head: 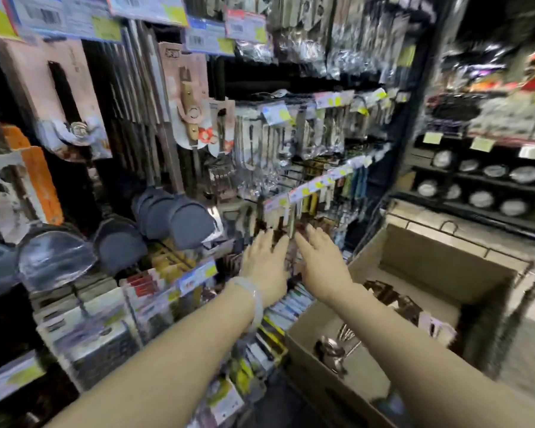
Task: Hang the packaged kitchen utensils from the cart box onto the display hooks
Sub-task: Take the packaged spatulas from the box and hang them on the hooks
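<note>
Both hands reach to mid-frame, side by side at the hanging packs [286,223]. My left hand [264,262], a pale band on its wrist, has fingers straight, touching the packs; my right hand [320,264] is likewise outstretched, fingers on the packs. Blur hides whether either pinches one. At lower right, the box [439,264] sits in the cart [525,291], with packaged utensils [393,299] and loose metal spoons [334,350] inside. Grey ladles [173,217] hang at centre left.

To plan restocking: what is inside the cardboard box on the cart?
The cardboard box holds metal spoons and dark packaged utensils. Its near wall hides part of the bottom.
</note>
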`<state>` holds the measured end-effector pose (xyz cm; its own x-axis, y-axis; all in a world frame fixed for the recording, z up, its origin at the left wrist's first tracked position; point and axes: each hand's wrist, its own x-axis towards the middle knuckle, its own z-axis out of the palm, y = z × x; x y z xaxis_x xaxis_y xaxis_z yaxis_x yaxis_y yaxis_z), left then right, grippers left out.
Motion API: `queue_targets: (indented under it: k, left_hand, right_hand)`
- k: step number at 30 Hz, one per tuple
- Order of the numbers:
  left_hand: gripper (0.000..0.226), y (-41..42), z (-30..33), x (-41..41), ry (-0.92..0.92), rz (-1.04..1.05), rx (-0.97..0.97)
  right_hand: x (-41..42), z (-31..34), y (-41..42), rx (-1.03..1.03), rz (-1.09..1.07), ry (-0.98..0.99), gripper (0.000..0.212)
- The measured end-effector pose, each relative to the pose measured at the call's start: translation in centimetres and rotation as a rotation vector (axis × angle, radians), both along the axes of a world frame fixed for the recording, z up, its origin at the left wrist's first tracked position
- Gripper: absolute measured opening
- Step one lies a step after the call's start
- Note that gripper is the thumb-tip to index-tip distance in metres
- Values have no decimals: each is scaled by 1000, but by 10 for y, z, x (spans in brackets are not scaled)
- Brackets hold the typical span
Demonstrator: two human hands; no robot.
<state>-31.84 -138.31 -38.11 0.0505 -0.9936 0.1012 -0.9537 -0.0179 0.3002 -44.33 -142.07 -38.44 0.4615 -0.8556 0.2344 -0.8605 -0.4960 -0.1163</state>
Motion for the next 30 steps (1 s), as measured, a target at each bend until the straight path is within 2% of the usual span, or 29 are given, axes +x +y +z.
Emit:
queue_targets:
  k: [4,9,14,19,25,30]
  left_hand:
    - [68,-29,-26,-59,-44,-161,50]
    - [69,-62,-53,-121,-159,-323,70]
    - [68,-90,-87,-169,-173,-428,169]
    - [66,-112,-121,-198,-181,-502,241]
    - [62,-127,-156,-208,-167,-560,364]
    - [70,-142,-192,-212,-189,-614,494]
  right_hand:
    - [-59,-25,-7,101,-144,103,69]
    - [-130,-55,-21,118,-294,107,67]
    - [-188,-90,-44,221,-436,135,61]
    - [-225,-120,-62,364,-567,86,61]
    - [-251,-161,-74,627,-718,-45,38]
    - [-248,-207,-72,782,-829,-169,38]
